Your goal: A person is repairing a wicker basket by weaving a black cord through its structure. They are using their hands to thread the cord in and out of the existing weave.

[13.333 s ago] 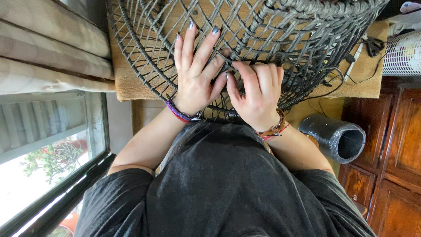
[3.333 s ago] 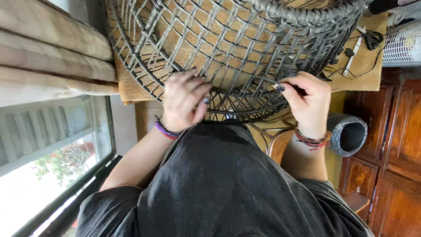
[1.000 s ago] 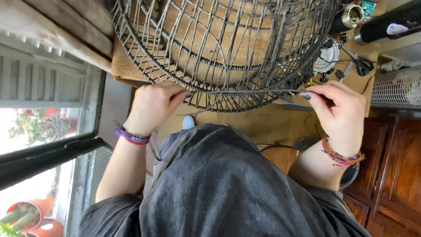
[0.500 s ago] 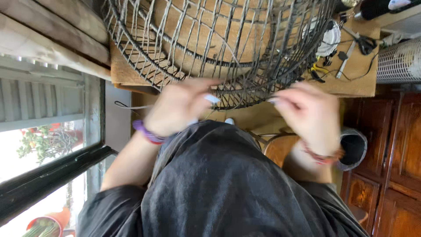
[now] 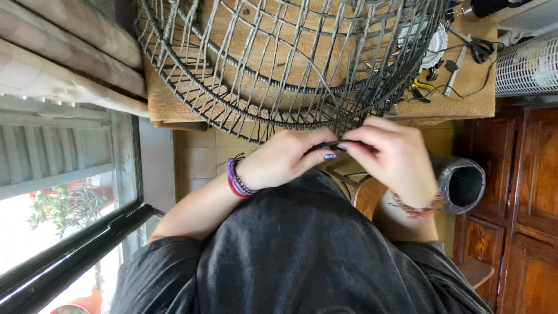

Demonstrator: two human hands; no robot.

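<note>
A large round wire frame wrapped in grey cord (image 5: 279,64) lies on a wooden worktable (image 5: 174,107), its near rim hanging over the table edge. My left hand (image 5: 285,160), with purple bands at the wrist, and my right hand (image 5: 392,160), with a beaded bracelet, meet just below that rim. Both pinch the same thin dark cord (image 5: 340,144) between fingertips, at the frame's lower right edge. My dark shirt fills the bottom of the view.
Pliers and small tools (image 5: 442,70) lie on the table's right end beside a white mesh heater (image 5: 526,61). A grey pipe opening (image 5: 462,183) sits under my right hand. Wooden cabinet doors (image 5: 523,192) stand at right, a window with plants (image 5: 64,197) at left.
My hands have come together from apart along the rim and now pinch the cord between them. The view has shifted slightly and steadied after the blur.
</note>
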